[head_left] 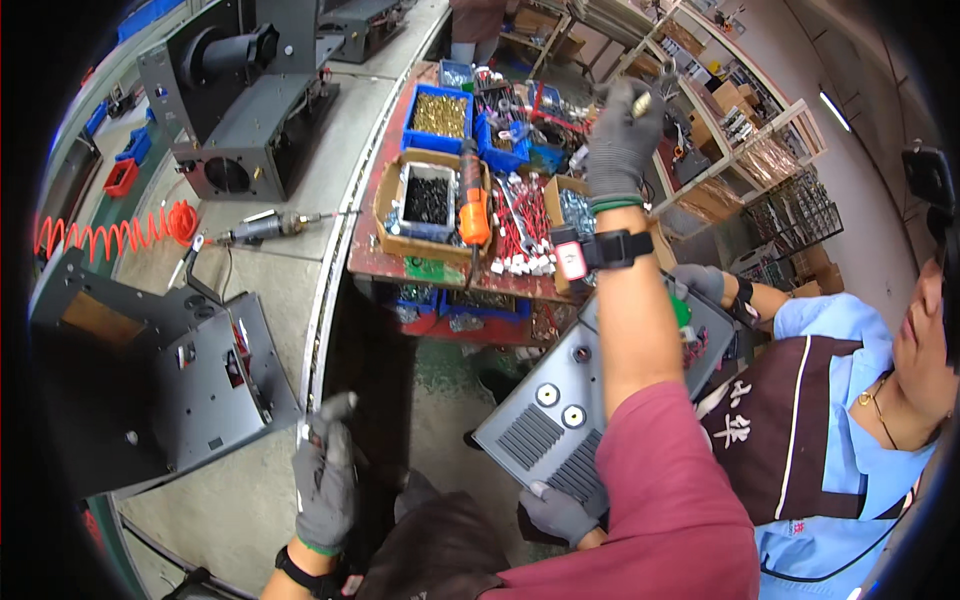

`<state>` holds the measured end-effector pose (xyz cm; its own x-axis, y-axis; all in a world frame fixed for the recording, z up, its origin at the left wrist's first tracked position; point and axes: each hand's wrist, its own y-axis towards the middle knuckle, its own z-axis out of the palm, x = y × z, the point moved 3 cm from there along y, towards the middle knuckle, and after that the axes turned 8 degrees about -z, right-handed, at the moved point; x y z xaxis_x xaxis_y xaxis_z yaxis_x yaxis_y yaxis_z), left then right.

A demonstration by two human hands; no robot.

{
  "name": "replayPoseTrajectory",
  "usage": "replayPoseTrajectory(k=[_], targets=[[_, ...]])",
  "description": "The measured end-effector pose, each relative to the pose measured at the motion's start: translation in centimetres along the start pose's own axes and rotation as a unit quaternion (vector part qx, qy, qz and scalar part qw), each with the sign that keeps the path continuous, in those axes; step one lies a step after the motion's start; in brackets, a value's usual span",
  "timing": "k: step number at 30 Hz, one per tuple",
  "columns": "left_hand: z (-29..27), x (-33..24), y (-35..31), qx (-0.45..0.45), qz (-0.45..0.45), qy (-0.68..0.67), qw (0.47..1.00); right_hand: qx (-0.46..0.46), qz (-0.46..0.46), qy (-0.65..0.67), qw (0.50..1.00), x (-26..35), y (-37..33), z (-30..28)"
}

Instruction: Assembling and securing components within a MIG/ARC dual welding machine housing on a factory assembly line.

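Observation:
My left hand point(326, 485), in a grey glove, is beside the metal edge of the workbench point(210, 510). Its fingers are partly curled around something small I cannot make out, with one finger stretched forward. Nearest to it on the bench is a dark grey metal housing point(210, 400) with cut-outs. My right hand point(630, 130), also gloved, is raised at the end of an outstretched arm, beyond the parts table. Its fingers are closed on something with a yellowish piece and metallic bits, too small to name. An orange and black power screwdriver point(473, 205) lies on the parts table.
A co-worker at right holds a grey vented panel point(535, 425) under my right arm. The red parts table point(370, 262) carries blue bins of brass-coloured parts point(440, 114), black screws and red-white wire connectors point(522, 225). An air tool point(262, 228) with a coiled orange hose lies on the bench.

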<state>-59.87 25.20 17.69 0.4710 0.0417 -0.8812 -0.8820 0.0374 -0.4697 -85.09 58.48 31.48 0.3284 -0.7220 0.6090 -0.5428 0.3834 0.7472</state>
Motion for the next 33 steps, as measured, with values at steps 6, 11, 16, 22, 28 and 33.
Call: replayPoseTrajectory(k=[6,11,16,22,28,33], targets=[[0.6,-2.6,0.0,-0.104,0.233,-0.036,0.966,0.318,0.151,0.263,0.898,14.8,-17.4,0.7],[-1.1,2.8,2.0,0.011,0.209,0.183,0.961,0.343,0.314,0.438,0.769,15.1,-27.7,-0.2],[-3.9,6.8,-0.3,-0.072,0.139,0.275,0.948,0.032,0.703,0.273,0.656,2.9,-37.0,2.6],[-6.4,8.5,-1.6,-0.078,0.177,0.461,0.866,0.588,0.334,-0.359,0.643,-25.0,-48.8,8.2],[-10.8,11.9,-2.5,-0.259,0.101,0.385,0.880,0.708,0.146,-0.418,0.551,-24.6,-37.7,17.1],[-11.5,15.5,-1.2,-0.409,-0.041,0.197,0.890,0.710,0.087,-0.392,0.578,-26.7,-37.0,15.6]])
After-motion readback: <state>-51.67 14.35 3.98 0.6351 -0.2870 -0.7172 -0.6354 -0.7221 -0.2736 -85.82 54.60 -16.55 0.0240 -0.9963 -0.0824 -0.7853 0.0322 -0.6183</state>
